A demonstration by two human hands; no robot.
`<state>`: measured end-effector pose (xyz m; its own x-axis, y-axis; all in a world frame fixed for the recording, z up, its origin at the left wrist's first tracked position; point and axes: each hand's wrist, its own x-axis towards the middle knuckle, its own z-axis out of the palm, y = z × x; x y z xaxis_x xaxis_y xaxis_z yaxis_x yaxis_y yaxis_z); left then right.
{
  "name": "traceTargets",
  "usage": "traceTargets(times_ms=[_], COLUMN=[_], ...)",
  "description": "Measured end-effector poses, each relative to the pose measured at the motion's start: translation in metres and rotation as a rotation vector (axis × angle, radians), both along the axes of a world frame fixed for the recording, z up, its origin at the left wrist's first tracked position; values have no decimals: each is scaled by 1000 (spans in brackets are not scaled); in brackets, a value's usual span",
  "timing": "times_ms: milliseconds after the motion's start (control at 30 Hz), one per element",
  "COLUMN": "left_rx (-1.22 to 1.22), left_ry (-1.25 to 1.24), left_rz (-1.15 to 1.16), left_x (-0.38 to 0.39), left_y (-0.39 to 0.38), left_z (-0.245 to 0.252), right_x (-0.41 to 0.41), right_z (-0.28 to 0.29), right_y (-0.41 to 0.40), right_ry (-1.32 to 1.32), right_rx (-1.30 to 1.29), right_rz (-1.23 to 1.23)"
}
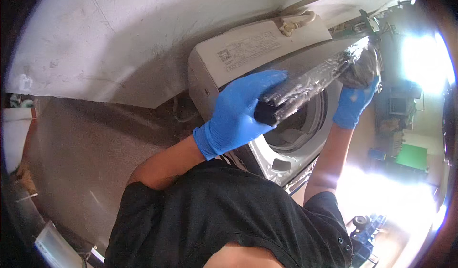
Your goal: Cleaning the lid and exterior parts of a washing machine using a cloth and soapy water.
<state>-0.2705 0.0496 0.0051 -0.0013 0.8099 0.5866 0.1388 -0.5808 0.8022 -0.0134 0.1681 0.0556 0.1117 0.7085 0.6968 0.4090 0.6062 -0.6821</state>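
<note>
My left hand [239, 110], in a blue glove, grips the near end of a long dark panel [304, 87] with a glossy, crinkled or wet-looking surface. The panel is held up at a slant over a grey washing machine [261, 51]. At its far end my right hand [357, 98], also gloved in blue, holds a dark grey cloth [359, 69] against or right beside the panel. Some of the right fingers are hidden by the cloth. Below the panel shows the machine's round window [298, 132], partly covered by the panel and my left hand.
A pale hose [298, 23] joins the machine's back edge near the wall [143, 24]. Brown floor [89, 150] lies to the left. Toward the lower right stands a blue wheeled object [368, 235]. A green panel [411, 157] is farther right, near strong glare.
</note>
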Motion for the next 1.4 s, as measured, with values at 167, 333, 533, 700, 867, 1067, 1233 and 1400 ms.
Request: traceTargets(times_ms=[167, 333, 533, 700, 867, 1067, 1233, 1400], left_rx=[-4, 27, -155, -230, -421, -362, -271, -115], left_ry=[21, 25, -60, -316, -272, -177, -241, -127], left_rz=[31, -13, -147, -189, -37, -12, -40, 110], left_x=[-4, -5, -13, -11, -15, -14, -14, -3], left_y=[0, 0, 3, 8, 15, 12, 8, -11], left_z=[-3, 6, 1, 10, 22, 28, 17, 33], right_x=[40, 114, 1, 18, 50, 68, 87, 103], right_z=[-55, -172, -127, -121, -127, -107, -107, -108], right_y=[-17, -30, -61, -59, -79, -143, -178, -211], right_ry=[616, 1138, 563, 1115, 890, 837, 1071, 1002], right_rx=[-421, -507, -588, -691, -540, -427, -347, -246], right_rz=[482, 935, 449, 363, 310, 257, 363, 419])
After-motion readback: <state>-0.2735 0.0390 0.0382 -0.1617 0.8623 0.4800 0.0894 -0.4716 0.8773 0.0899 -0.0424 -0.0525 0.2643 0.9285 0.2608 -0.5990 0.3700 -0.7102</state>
